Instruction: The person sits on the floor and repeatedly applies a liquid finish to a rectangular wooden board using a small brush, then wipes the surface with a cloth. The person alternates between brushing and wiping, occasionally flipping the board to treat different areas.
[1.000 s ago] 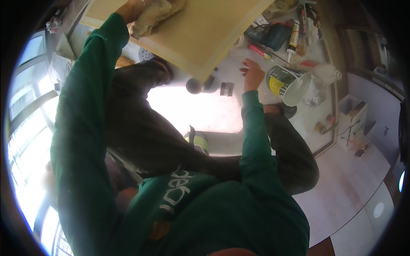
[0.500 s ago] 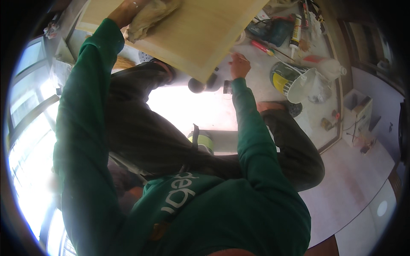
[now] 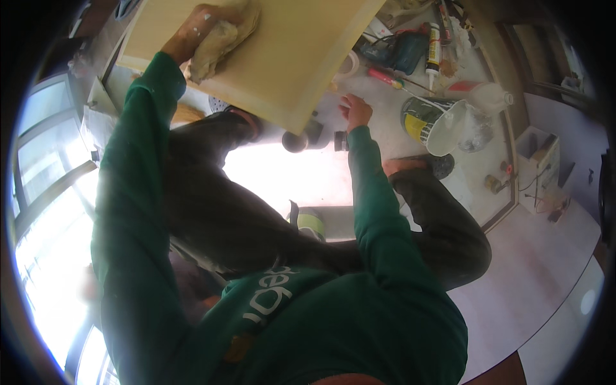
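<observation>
A pale yellowish flat board (image 3: pixel 295 58) stands tilted across the upper middle of the view. On its face my left hand (image 3: pixel 197 32) is closed on a crumpled beige rag (image 3: pixel 221 48), which lies against the surface. White specks dot the back of that hand. My right hand (image 3: pixel 357 112) hovers off the board's right edge, fingers loosely bent and apart, with nothing visible in them. Just below it sits a small dark cylindrical piece (image 3: pixel 341 141). A round dark object (image 3: pixel 296 141) shows under the board's lower corner.
Right of my right hand lies a tipped bucket (image 3: pixel 443 128) with white residue, beside a plastic bottle (image 3: pixel 478 96). A sealant tube (image 3: pixel 433 58), a red-handled tool (image 3: pixel 385 78) and a teal power tool (image 3: pixel 407 51) crowd the upper right. My legs straddle a bright patch of floor.
The view has shifted slightly, bringing more of my left hand and the rag into sight. My right hand's fingers have loosened and sit a little farther from the board's edge.
</observation>
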### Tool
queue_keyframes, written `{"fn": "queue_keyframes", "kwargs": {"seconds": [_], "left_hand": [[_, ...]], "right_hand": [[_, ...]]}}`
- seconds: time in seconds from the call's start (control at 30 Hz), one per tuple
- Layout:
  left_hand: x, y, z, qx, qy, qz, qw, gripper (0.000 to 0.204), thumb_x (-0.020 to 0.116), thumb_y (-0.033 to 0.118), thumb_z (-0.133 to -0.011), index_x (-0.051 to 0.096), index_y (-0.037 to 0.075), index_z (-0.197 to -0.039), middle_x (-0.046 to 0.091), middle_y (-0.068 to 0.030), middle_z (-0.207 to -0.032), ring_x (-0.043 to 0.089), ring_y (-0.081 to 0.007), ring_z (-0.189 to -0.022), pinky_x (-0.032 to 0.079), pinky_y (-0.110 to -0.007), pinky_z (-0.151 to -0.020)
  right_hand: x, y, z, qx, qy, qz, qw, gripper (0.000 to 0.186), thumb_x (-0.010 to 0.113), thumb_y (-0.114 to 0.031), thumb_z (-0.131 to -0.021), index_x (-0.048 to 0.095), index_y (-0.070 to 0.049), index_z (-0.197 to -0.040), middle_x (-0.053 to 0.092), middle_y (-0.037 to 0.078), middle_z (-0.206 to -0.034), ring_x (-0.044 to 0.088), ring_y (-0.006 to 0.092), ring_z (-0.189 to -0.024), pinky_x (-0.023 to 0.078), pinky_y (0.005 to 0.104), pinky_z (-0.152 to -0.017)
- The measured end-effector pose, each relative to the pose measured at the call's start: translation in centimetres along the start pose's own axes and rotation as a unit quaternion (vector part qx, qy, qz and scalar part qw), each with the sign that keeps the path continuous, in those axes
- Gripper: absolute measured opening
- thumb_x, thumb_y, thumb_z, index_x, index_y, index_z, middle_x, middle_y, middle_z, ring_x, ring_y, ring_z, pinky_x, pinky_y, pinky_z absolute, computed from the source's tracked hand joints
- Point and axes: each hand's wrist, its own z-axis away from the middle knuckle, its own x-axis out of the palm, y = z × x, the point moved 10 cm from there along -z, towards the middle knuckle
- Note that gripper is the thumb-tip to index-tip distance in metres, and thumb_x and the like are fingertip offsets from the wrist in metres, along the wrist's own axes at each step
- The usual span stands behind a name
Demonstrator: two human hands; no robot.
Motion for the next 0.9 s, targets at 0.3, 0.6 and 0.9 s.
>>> {"fn": "queue_keyframes", "kwargs": {"seconds": [0.3,0.6,0.9], "left_hand": [[0.6,-1.5,0.3,-0.185,-0.002,0.226,0.957,0.021,0.061,0.020,-0.078,0.067,0.001,-0.087,0.065,-0.0108,-0.084,0.060,-0.0204,-0.075,0.048,-0.030,-0.071],[0.4,-0.8,0.2,-0.173,-0.003,0.203,0.964,0.028,0.057,0.021,-0.080,0.071,-0.001,-0.089,0.068,-0.0106,-0.088,0.059,-0.0188,-0.082,0.045,-0.028,-0.080],[0.6,-0.7,0.6,-0.235,0.012,0.261,0.936,0.023,0.060,0.021,-0.078,0.072,0.002,-0.081,0.068,-0.0108,-0.084,0.059,-0.0188,-0.077,0.046,-0.028,-0.074]], "right_hand": [[-6.2,-9.8,6.3,-0.015,-0.081,-0.225,0.971,0.021,0.057,-0.021,-0.090,0.064,-0.006,-0.102,0.069,0.008,-0.092,0.061,0.0202,-0.075,0.046,0.0305,-0.063],[-1.0,-27.9,12.2,-0.226,-0.105,-0.160,0.955,0.026,0.058,-0.023,-0.091,0.062,-0.003,-0.106,0.069,0.009,-0.093,0.062,0.0172,-0.073,0.046,0.0281,-0.064],[2.5,-33.3,10.5,-0.296,-0.056,-0.027,0.953,0.026,0.062,-0.022,-0.088,0.064,-0.003,-0.105,0.070,0.011,-0.093,0.064,0.0158,-0.071,0.046,0.0241,-0.062]]}}
